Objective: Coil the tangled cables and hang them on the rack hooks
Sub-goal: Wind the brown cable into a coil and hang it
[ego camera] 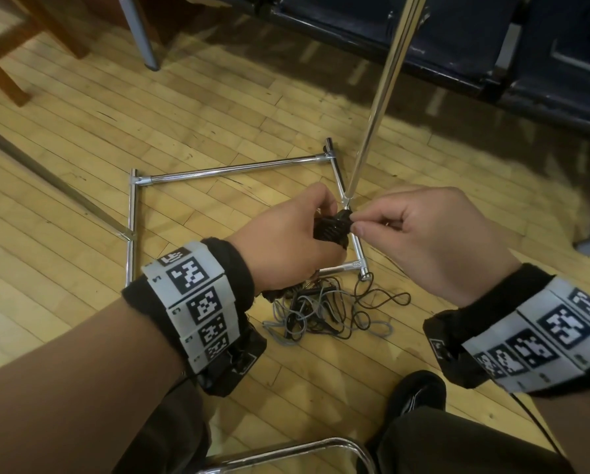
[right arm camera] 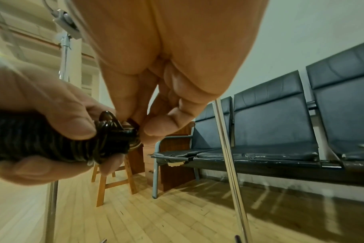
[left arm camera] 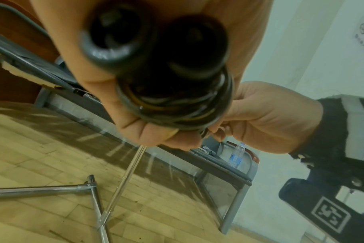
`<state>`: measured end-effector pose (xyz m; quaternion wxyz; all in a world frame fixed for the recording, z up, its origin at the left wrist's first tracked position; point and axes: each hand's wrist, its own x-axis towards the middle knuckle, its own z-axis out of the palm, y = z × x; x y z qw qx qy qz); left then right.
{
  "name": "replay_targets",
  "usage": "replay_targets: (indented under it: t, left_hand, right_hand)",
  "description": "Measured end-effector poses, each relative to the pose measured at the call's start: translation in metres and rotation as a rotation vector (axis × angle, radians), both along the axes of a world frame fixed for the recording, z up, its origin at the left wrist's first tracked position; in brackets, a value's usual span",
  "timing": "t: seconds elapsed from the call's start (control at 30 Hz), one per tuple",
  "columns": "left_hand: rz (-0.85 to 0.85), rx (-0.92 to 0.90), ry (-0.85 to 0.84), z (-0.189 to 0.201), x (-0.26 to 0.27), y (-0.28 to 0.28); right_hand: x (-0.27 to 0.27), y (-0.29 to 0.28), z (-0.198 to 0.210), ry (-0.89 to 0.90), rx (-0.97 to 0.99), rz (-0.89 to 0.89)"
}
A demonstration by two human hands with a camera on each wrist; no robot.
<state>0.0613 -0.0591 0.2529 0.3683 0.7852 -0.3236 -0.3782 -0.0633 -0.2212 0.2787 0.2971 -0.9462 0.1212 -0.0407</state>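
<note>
My left hand grips a tightly wound black cable coil, seen close up as dark loops in the left wrist view and as a ribbed bundle in the right wrist view. My right hand pinches the cable's free end at the tip of the coil with thumb and forefinger. Below my hands a tangle of black and grey cables lies on the wooden floor. The chrome rack base frames the floor there, and its upright pole rises just behind my hands.
A row of dark padded seats stands along the wall behind the rack. A wooden stool and a grey metal leg are at the far left. A water bottle sits on the bench. My shoe and a chrome chair frame are near.
</note>
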Motion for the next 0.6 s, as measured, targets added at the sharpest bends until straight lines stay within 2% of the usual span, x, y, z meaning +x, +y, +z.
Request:
replay_targets:
  t: [0.17, 0.43, 0.6]
  left_hand:
    - [-0.093, -0.005, -0.117, 0.005, -0.003, 0.0]
    - [-0.215, -0.035, -0.148, 0.014, -0.004, 0.003]
    - [-0.262, 0.006, -0.268, 0.012, -0.004, 0.003]
  right_hand:
    - [0.001, -0.006, -0.001, 0.003, 0.282, -0.089]
    - [0.0, -0.015, -0.005, 0.11, 0.886, -0.157]
    - [0.001, -0.013, -0.006, 0.188, 1.039, -0.182]
